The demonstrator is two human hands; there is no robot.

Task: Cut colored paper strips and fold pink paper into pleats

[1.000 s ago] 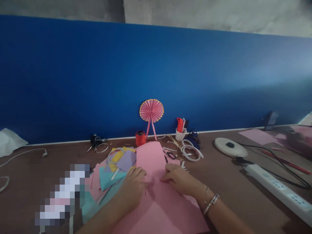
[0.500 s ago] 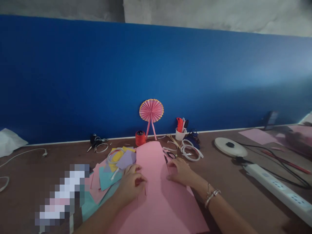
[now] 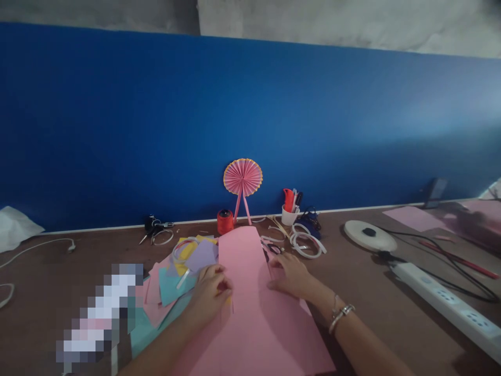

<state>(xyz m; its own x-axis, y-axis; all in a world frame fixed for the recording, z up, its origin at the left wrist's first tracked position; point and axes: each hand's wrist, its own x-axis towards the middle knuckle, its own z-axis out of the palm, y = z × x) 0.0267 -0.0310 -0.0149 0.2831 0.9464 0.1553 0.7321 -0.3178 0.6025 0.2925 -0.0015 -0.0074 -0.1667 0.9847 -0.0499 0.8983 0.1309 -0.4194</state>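
Centre bottom of frame: pink sheet (image 3: pixel 254 318) lies on the brown table (image 3: pixel 371 292), its far end narrower and reaching up toward mid-frame. Left hand (image 3: pixel 211 293) is at the sheet's left edge, fingers curled in, thumb and fingertips closed on that edge in a pinch. Right hand (image 3: pixel 291 275) is at the right edge, palm down, fingers held together and laid flat on the paper; bracelet (image 3: pixel 341 312) on that wrist. The two hands are level with each other, with the sheet between them. Just left of the left hand: a pile of coloured paper scraps (image 3: pixel 176 279). Beyond the sheet, against the blue wall (image 3: pixel 156 130): a pink paper fan (image 3: pixel 242 177) upright, a red spool (image 3: pixel 225 222) beside it, and a white cup (image 3: pixel 289 215) of pens. White rings (image 3: pixel 307 243) lie right of the sheet's far end. Lower right of frame: a white power strip (image 3: pixel 446 305).
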